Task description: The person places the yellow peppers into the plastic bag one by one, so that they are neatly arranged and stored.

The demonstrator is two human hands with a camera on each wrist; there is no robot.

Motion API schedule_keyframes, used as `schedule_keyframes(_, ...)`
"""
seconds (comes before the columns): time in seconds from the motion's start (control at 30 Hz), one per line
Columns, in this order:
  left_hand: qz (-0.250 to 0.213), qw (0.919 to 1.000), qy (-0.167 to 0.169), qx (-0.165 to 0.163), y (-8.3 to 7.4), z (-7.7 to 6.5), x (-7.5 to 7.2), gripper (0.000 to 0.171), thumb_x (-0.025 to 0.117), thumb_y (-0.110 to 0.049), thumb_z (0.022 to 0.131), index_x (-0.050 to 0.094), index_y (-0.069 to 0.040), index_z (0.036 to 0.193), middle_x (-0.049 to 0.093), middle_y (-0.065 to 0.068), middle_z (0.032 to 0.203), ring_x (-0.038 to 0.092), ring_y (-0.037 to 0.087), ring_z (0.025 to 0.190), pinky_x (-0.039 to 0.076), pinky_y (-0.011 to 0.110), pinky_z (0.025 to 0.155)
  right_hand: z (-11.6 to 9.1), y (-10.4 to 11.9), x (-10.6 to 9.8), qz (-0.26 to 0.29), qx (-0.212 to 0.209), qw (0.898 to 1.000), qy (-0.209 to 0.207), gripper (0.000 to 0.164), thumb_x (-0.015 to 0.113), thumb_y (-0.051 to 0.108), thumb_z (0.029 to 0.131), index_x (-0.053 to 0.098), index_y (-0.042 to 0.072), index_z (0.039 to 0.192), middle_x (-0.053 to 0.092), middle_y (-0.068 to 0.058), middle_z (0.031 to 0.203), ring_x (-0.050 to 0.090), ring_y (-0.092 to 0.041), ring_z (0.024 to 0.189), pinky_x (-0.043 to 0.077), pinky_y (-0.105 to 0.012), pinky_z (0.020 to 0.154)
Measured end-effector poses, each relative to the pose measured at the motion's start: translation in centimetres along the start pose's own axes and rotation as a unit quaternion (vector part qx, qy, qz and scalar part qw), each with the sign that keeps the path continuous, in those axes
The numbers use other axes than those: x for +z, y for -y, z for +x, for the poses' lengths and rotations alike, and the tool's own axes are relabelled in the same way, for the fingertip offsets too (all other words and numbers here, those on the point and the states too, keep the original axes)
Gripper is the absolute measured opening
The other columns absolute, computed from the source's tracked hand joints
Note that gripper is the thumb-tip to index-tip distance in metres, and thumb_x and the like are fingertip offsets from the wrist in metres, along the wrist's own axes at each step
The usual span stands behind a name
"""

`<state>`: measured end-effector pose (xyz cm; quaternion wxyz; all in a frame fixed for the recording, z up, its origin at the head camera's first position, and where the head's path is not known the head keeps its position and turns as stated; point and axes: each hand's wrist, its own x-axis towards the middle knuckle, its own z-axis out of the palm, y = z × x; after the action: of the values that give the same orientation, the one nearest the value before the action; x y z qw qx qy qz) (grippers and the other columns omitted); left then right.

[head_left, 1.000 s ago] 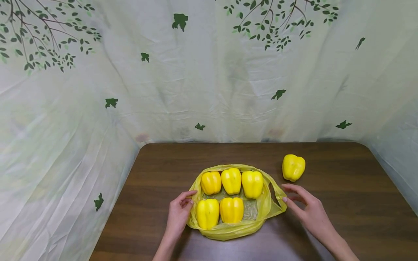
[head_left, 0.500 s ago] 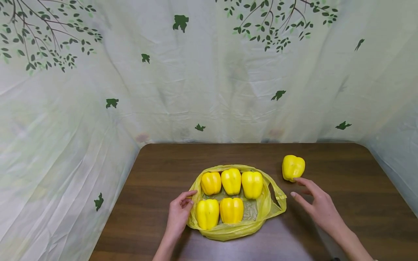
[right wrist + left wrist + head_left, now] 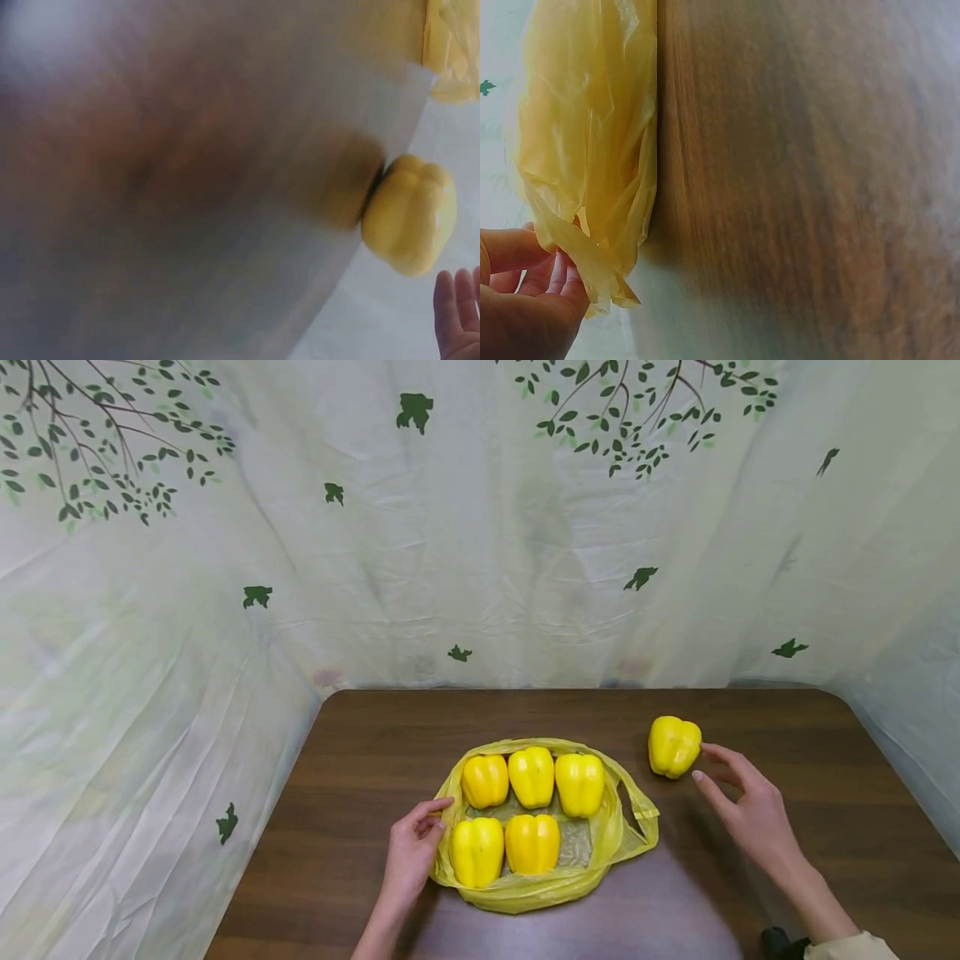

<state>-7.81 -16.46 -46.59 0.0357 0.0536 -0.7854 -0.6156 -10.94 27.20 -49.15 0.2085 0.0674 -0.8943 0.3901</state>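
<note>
A yellow plastic bag (image 3: 525,893) lies wide-mouthed on the table, with several yellow bell peppers (image 3: 532,843) standing in two rows inside it. At the bag's left edge my left hand (image 3: 411,847) pinches the plastic; the left wrist view shows thumb and fingers (image 3: 532,262) around a gathered strip of the bag (image 3: 589,135). Another yellow bell pepper (image 3: 673,747) sits alone on the table, beyond the bag's right side. My right hand (image 3: 753,810) is just right of this pepper, fingers extended and holding nothing. A small gap separates hand and pepper (image 3: 411,214) in the right wrist view.
The dark wooden table (image 3: 810,743) has rounded far corners. Behind it hangs a pale curtain (image 3: 480,543) with printed leaves and branches. The bag's right handle loop (image 3: 637,814) lies loose on the side towards my right hand.
My right hand has let go of the bag's right handle and moved right and away from me, round to the lone bell pepper's right side. The left hand and bag stay in place.
</note>
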Motion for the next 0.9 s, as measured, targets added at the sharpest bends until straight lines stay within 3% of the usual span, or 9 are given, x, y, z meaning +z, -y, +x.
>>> schedule_keyframes(0.27, 0.007, 1.0000, 0.000, -0.004, -0.3, -0.1, 0.0, 0.031, 0.054, 0.017, 0.088, 0.068, 0.007, 0.114, 0.064, 0.023, 0.111, 0.060, 0.036, 0.089, 0.049, 0.022, 0.072, 1.8, -0.6, -0.2, 0.008, 0.004, 1.000, -0.007, 0.048, 0.070, 0.012, 0.091, 0.055, 0.004, 0.136, 0.057, -0.015, 0.131, 0.062, -0.037, 0.099, 0.038, -0.004, 0.081)
schedule_keyframes(0.33, 0.009, 1.0000, 0.000, -0.004, -0.2, 0.0, 0.0, 0.031, 0.054, 0.017, 0.088, 0.068, 0.007, 0.114, 0.064, 0.023, 0.111, 0.060, 0.036, 0.089, 0.049, 0.022, 0.071, 2.0, -0.7, -0.2, 0.000, 0.016, 1.000, 0.000, 0.051, 0.069, 0.015, 0.092, 0.052, 0.006, 0.139, 0.055, -0.016, 0.134, 0.061, -0.038, 0.101, 0.046, -0.015, 0.083)
schedule_keyframes(0.4, 0.008, 1.0000, 0.000, -0.003, 0.1, 0.1, 0.0, 0.031, 0.054, 0.017, 0.087, 0.068, 0.007, 0.114, 0.064, 0.024, 0.110, 0.060, 0.036, 0.088, 0.049, 0.023, 0.071, 2.3, -0.8, -0.2, -0.004, 0.027, 1.000, 0.010, 0.054, 0.068, 0.018, 0.094, 0.049, 0.007, 0.143, 0.052, -0.018, 0.139, 0.059, -0.040, 0.104, 0.050, -0.034, 0.087)
schedule_keyframes(0.5, 0.004, 1.0000, -0.003, -0.003, 1.1, 0.4, -0.1, 0.032, 0.055, 0.017, 0.087, 0.068, 0.006, 0.114, 0.064, 0.022, 0.110, 0.060, 0.035, 0.087, 0.049, 0.022, 0.070, 2.6, -1.0, -0.1, -0.006, 0.039, 0.999, 0.023, 0.060, 0.066, 0.023, 0.095, 0.042, 0.008, 0.148, 0.046, -0.020, 0.145, 0.054, -0.045, 0.109, 0.045, -0.061, 0.084)
schedule_keyframes(0.7, -0.003, 0.9999, -0.011, 0.003, 3.7, 1.0, 0.0, 0.033, 0.057, 0.014, 0.088, 0.071, -0.001, 0.114, 0.066, 0.016, 0.108, 0.061, 0.025, 0.085, 0.048, 0.022, 0.069, 3.2, -1.6, 0.0, -0.006, 0.057, 0.997, 0.047, 0.068, 0.064, 0.029, 0.097, 0.032, 0.011, 0.154, 0.038, -0.023, 0.150, 0.042, -0.052, 0.121, 0.037, -0.069, 0.087)
schedule_keyframes(0.9, -0.002, 0.9998, -0.012, 0.019, 4.3, 1.1, 0.2, 0.034, 0.058, 0.014, 0.087, 0.072, -0.003, 0.112, 0.067, 0.014, 0.108, 0.061, 0.023, 0.084, 0.049, 0.023, 0.069, 3.7, -1.9, 0.4, 0.001, 0.073, 0.993, 0.090, 0.075, 0.060, 0.033, 0.098, 0.019, 0.008, 0.157, 0.024, -0.027, 0.155, 0.025, -0.055, 0.134, 0.024, -0.075, 0.096)
